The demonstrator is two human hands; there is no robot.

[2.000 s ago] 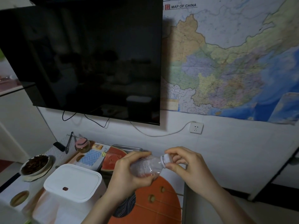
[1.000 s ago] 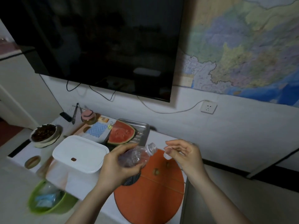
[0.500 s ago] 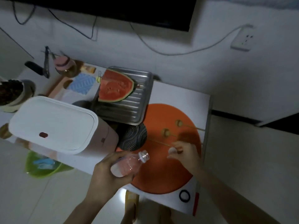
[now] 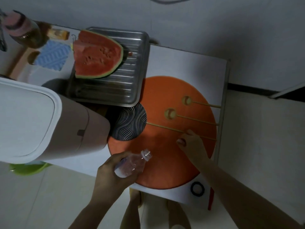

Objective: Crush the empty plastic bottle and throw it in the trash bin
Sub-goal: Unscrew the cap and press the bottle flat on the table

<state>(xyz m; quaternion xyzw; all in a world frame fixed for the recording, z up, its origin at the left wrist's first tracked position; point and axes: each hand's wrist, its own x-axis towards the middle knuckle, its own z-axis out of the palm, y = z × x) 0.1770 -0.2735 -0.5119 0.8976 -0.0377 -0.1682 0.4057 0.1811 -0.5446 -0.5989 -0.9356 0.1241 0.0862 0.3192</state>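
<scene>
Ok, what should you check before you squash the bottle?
1. Cap off so air can escape: ok, the bottle has an open neck.
2. Bottle empty: ok, it looks clear, no liquid visible.
3. Firm hold: ok, the left hand wraps its lower half.
4. Other hand free to help: cannot tell, the right hand rests fingertips on the orange mat, maybe on the cap.
5. Bin ready: not ok, the white bin has its lid closed.

Clear uncapped bottle (seemingly uncrushed), tilted
</scene>
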